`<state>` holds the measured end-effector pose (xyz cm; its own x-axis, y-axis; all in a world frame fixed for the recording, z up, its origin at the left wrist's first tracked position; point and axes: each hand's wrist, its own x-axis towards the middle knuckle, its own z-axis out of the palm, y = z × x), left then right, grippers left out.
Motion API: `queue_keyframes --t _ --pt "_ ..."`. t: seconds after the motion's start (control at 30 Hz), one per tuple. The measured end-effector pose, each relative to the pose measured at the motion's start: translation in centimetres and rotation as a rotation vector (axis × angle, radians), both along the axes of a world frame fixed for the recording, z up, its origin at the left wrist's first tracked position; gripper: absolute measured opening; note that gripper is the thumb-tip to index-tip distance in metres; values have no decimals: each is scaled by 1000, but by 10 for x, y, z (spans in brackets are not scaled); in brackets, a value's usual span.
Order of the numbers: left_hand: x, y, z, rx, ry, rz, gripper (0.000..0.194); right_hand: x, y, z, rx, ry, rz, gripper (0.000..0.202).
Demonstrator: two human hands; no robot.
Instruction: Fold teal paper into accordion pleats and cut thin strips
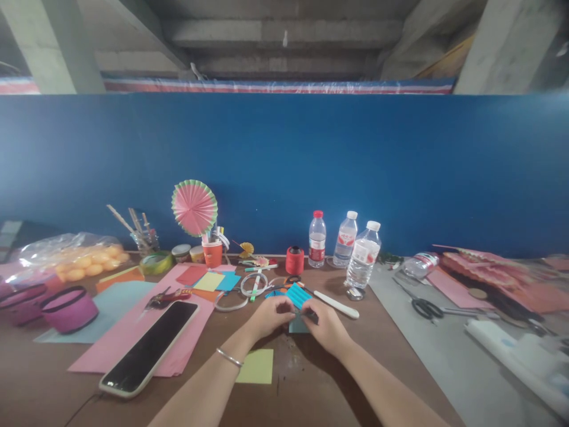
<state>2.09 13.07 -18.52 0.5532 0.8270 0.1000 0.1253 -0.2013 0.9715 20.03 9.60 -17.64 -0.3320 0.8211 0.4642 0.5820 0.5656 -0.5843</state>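
Observation:
Both my hands meet over the brown table, pinching a small blue piece of pleated paper (298, 296) between them. My left hand (272, 314), with a silver bangle on its wrist, grips the paper's left edge. On the other edge my right hand (326, 325) is closed, fingers and thumb pressed together. Below the pleats a flat pale-blue part (299, 324) shows between the hands; whether it belongs to the same sheet I cannot tell. A yellow paper square (256, 366) lies on the table beside my left wrist.
A phone (151, 347) rests on pink paper (195, 332) at left. Several water bottles (316, 240) and a red thread spool (294, 261) stand at the back. A white stick-like tool (336, 305) lies right of my hands; scissors (427, 308) are farther right. A pink paper fan (194, 207) stands in a cup.

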Motion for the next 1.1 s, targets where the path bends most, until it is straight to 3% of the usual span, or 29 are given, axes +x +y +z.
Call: queue_keyframes --t 0.17,0.33,0.63,0.93,1.1 --pt "5 -1 -6 -210 -166 0 25 1 1 0 125 77 36 17" --pt "8 -2 -7 -235 -254 52 23 2 2 -2 141 96 62 18" --pt "8 -4 -1 -379 -347 34 17 2 2 -1 131 102 81 14" --pt "12 -2 -7 -208 -235 95 27 -2 0 0 78 103 90 15" --pt "12 -2 -7 -108 -181 116 26 -5 1 -2 -181 188 -69 13"
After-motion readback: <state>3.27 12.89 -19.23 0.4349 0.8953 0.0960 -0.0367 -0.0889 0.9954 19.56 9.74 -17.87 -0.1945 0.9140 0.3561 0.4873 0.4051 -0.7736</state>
